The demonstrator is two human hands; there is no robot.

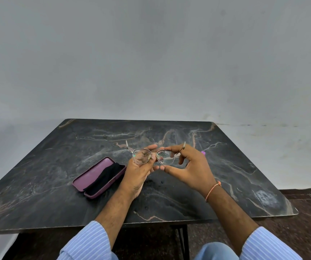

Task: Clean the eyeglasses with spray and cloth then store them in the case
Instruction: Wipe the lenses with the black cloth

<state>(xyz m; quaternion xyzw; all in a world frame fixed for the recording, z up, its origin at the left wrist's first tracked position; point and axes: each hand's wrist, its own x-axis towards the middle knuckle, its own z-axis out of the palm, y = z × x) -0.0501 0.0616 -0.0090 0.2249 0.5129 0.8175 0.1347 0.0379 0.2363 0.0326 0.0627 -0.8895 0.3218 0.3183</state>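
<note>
Both hands share the grip on the thin gold-toned metal-framed eyeglasses [153, 156], held up above the middle of the dark marble-patterned tabletop [226, 166] with the temples open and pointing away from the person. The left hand [138, 170] pinches the left lens rim between thumb and fingers, closed on the frame; the right hand [190, 166] holds the other side near the hinge, its thumb curled below, also closed on the frame. Held at the rims with lenses facing the wearer, the glasses seem to be up for inspection, perhaps checking for smudges or droplets, though what sits on the lenses is too small to tell for sure.

Just left of the left wrist lies the plum-purple hard oblong case [99, 177], open flat on the tabletop, with a black cloth [106, 175] draped inside it. It lies within easy reach, which suits taking the cloth next and stowing the glasses later.

Behind the right hand a small bright purple object [203, 152] peeks out; it may be the spray bottle's cap, but most of it is hidden.

Bare tabletop lies all around, especially to the right and toward the far edge by the pale wall [151, 62], so there is ample room to move.
</note>
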